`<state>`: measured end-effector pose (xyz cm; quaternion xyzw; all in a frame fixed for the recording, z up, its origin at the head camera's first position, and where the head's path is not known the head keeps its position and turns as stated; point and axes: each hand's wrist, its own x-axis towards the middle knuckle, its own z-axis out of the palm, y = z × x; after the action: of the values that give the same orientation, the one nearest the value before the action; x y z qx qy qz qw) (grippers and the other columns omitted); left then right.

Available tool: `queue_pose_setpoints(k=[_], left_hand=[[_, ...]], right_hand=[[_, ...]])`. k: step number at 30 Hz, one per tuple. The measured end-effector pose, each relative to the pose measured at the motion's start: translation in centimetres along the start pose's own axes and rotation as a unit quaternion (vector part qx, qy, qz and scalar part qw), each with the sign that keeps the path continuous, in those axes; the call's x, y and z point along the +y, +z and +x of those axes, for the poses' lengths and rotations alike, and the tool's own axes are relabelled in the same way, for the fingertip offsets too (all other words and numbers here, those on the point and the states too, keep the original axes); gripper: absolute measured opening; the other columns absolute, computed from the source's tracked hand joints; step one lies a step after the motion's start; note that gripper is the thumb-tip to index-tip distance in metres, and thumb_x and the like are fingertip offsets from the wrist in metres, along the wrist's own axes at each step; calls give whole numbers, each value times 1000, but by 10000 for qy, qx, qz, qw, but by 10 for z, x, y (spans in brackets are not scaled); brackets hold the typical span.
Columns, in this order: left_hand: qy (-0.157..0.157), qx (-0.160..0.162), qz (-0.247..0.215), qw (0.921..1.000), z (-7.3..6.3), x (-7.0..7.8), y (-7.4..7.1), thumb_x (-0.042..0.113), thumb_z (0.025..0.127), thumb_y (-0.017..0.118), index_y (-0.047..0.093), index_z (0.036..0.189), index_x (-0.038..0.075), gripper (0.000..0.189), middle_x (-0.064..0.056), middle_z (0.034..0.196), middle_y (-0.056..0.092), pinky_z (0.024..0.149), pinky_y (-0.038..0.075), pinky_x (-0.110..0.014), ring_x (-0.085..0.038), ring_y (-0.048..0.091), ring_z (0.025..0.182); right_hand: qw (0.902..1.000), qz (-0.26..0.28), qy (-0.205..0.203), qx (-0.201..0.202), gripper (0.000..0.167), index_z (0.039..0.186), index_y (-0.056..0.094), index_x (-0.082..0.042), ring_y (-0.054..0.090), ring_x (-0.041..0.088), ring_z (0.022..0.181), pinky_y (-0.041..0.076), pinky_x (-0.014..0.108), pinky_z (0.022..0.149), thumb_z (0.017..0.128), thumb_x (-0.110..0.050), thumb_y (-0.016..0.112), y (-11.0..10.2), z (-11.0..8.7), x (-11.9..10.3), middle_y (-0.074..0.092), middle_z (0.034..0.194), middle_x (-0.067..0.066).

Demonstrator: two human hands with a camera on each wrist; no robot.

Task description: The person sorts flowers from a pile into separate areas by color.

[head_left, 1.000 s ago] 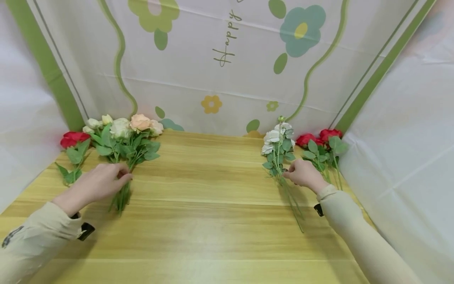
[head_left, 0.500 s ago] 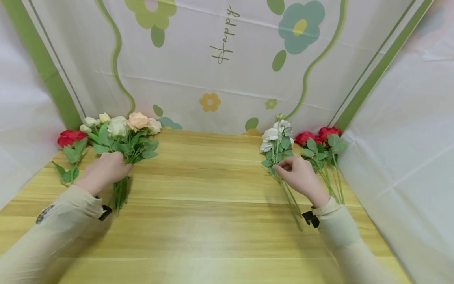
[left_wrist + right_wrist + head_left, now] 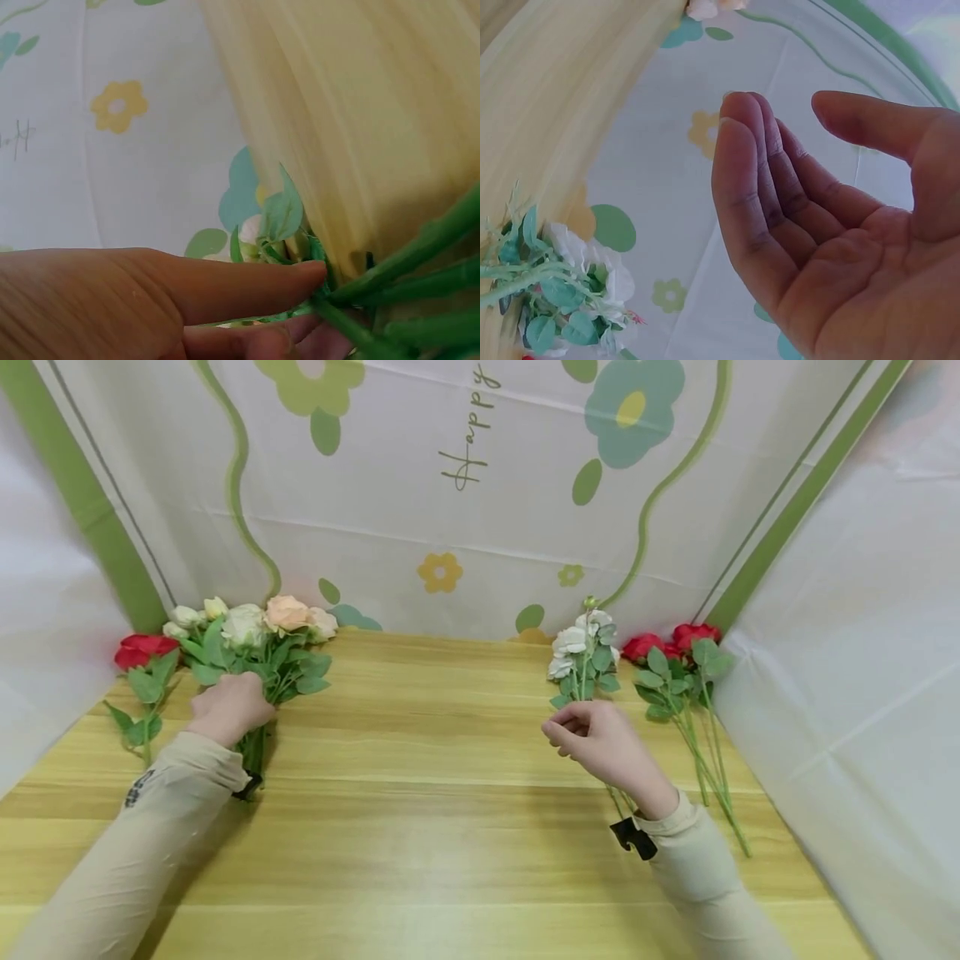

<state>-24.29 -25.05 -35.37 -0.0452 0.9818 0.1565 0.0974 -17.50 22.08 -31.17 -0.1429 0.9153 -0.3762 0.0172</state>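
A bunch of cream and peach roses (image 3: 244,627) lies at the back left, its green stems running towards the front. Over those stems is my left hand (image 3: 231,708); in the left wrist view its thumb and fingers close round the green stems (image 3: 420,259). My right hand (image 3: 600,745) hovers in front of the white flowers (image 3: 572,642), overlapping their stems in the head view. The right wrist view shows its fingers (image 3: 742,180) gently bent, thumb well apart, with nothing between them. White blooms with leaves (image 3: 592,270) appear beside it there.
One red rose (image 3: 146,652) lies left of the pale bunch. Several red roses (image 3: 693,637) with long stems lie at the far right. A printed cloth (image 3: 420,502) stands behind the wooden table (image 3: 420,843), with white sheets at both sides.
My left hand has come forward over the pale bunch's stems and closed on them. My right hand has moved left, away from the white flowers' stems, which stay in place.
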Motion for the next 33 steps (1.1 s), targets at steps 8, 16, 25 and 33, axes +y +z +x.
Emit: queue_pose_setpoints(k=[8, 16, 25, 33], left_hand=[[-91, -15, -46, 9999, 5, -4, 2, 23, 89, 68, 58, 101, -10, 36, -39, 103, 54, 61, 45, -57, -46, 57, 80], [-29, 33, -95, 9999, 3, -2, -1, 23, 89, 70, 56, 77, 3, 27, -22, 82, 56, 57, 44, -49, -34, 53, 68], [61, 364, -47, 9993, -1, 2, -5, 21, 89, 66, 48, 66, 9, 32, -22, 77, 55, 51, 44, -46, -32, 53, 65], [575, 950, -255, 9935, -14, 9, -12, 21, 93, 61, 43, 50, 18, 47, 0, 52, 36, 42, 31, -33, -18, 36, 49]], right_hand=[[9997, 176, -85, -145, 18, 99, 71, -6, 66, 18, 71, 54, 36, 67, 97, -23, 66, 2, 2, -1, 67, 83, 2], [9994, 237, -107, -223, 19, 100, 71, -5, 66, 19, 71, 54, 36, 67, 97, -24, 65, 3, 3, 2, 67, 83, 2], [9992, 226, -71, -323, 18, 98, 71, -5, 66, 19, 70, 54, 36, 67, 97, -22, 65, 5, 4, 2, 67, 81, 2], [9991, 128, -47, -396, 17, 97, 71, -8, 65, 18, 70, 53, 36, 65, 97, -24, 65, 8, 4, 3, 67, 80, 1]])
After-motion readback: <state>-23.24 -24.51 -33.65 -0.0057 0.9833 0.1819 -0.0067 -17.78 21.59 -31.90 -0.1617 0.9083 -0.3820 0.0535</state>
